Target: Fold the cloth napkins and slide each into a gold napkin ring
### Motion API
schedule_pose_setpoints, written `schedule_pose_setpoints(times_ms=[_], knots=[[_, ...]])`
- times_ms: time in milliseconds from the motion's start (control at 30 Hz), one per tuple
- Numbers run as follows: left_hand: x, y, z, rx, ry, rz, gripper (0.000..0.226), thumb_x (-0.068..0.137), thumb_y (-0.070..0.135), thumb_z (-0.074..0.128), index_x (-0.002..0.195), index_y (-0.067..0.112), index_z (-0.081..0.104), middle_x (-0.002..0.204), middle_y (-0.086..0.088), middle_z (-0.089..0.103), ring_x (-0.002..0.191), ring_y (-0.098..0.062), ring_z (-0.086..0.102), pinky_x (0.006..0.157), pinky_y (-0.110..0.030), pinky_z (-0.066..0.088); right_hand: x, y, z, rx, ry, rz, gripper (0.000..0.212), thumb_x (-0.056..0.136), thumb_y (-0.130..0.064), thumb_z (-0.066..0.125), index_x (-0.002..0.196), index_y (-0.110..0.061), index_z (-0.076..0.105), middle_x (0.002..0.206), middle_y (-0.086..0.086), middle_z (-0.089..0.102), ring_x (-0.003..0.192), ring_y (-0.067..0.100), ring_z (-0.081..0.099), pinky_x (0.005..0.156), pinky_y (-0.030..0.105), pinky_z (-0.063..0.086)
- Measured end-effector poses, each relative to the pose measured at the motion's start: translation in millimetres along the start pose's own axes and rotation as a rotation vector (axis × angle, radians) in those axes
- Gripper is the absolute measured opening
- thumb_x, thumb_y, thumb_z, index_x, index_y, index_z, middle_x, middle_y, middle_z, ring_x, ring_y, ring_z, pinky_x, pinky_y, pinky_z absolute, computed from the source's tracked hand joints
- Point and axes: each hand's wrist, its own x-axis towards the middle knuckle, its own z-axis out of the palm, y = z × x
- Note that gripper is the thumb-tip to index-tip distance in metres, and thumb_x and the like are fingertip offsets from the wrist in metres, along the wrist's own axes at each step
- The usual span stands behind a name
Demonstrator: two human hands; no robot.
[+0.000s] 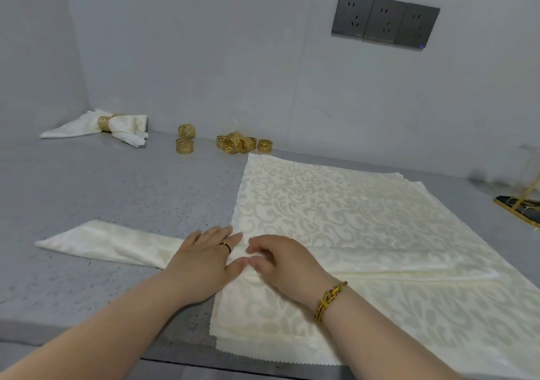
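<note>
The folded napkin (111,243) lies as a long band near the counter's (117,180) front edge, its left end on bare surface and its right part across the stack of flat napkins (336,204). My left hand (204,262) presses it with straight fingers, my right hand (280,262) sets bent fingertips on the fold — pinching or only pressing, I cannot tell. Letting go carelessly could let the layers spring open, or drag the stack's top sheet toward the front edge — the gold rings (236,142) wait along the back edge, bare counter between.
</note>
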Motion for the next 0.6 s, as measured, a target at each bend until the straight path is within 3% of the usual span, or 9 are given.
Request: schedule_pose_setpoints(times_ms=[67,133,233,300,400,500,600], knots=[[3.4,-3.5,-2.2,-0.047,0.004,0.01,0.06,0.095,0.051,0.025,0.147,0.026,0.009,0.156,0.008,0.003,0.143,-0.01,0.002,0.114,-0.027,0.002,0.3,4.9,4.2,0.052,0.027,-0.009,0.031,0.093,-0.021,0.049,0.122,-0.018,0.056,0.134,-0.006,0.05,0.123,0.007,0.043,0.097,0.013,0.028],[7.7,-8.8,-9.7,-0.099,0.021,0.026,0.061,0.091,0.053,0.039,0.143,0.025,0.025,0.149,0.007,0.024,0.137,-0.011,0.019,0.109,-0.025,0.017,1.2,8.2,6.0,0.071,0.011,-0.03,0.033,0.093,-0.019,0.049,0.125,-0.021,0.055,0.139,-0.007,0.045,0.129,0.005,0.037,0.102,0.013,0.025],[14.9,-20.7,-27.9,-0.17,-0.062,-0.005,0.046,0.083,0.048,0.057,0.122,0.028,0.045,0.106,0.014,0.047,0.102,-0.008,0.044,0.079,-0.017,0.036,3.0,8.2,7.9,0.062,-0.02,-0.054,0.036,0.094,-0.017,0.046,0.129,-0.024,0.051,0.144,-0.007,0.038,0.135,0.005,0.028,0.108,0.015,0.019],[19.0,-32.0,-38.4,-0.216,-0.18,-0.049,0.03,0.081,0.043,0.063,0.101,0.027,0.048,0.086,0.017,0.045,0.082,-0.005,0.046,0.064,-0.015,0.035,3.4,8.7,7.8,0.047,-0.022,-0.064,0.037,0.095,-0.017,0.045,0.13,-0.024,0.05,0.146,-0.007,0.036,0.136,0.005,0.025,0.107,0.013,0.015],[22.5,-51.9,-51.2,-0.169,-0.325,-0.055,0.022,0.079,0.041,0.066,0.071,0.028,0.05,0.073,0.015,0.05,0.069,-0.004,0.047,0.063,-0.018,0.036,3.6,10.0,7.4,0.041,-0.019,-0.077,0.037,0.095,-0.017,0.044,0.131,-0.024,0.049,0.146,-0.008,0.036,0.136,0.004,0.024,0.103,0.008,0.013],[20.3,-67.9,-60.8,-0.2,-0.388,-0.095,0.027,0.08,0.035,0.067,0.059,0.027,0.052,0.058,0.016,0.05,0.058,-0.002,0.046,0.058,-0.017,0.035,3.0,9.5,6.8,0.028,-0.018,-0.085,0.037,0.096,-0.017,0.043,0.132,-0.024,0.048,0.146,-0.008,0.035,0.137,0.004,0.023,0.102,0.006,0.012],[15.2,-77.2,-64.6,-0.384,-0.384,-0.143,0.029,0.077,0.031,0.072,0.053,0.024,0.057,0.046,0.016,0.053,0.049,0.001,0.047,0.053,-0.013,0.035,2.3,7.5,6.3,0.023,-0.027,-0.082,0.037,0.096,-0.017,0.043,0.132,-0.025,0.048,0.146,-0.008,0.035,0.137,0.004,0.022,0.101,0.005,0.011]])
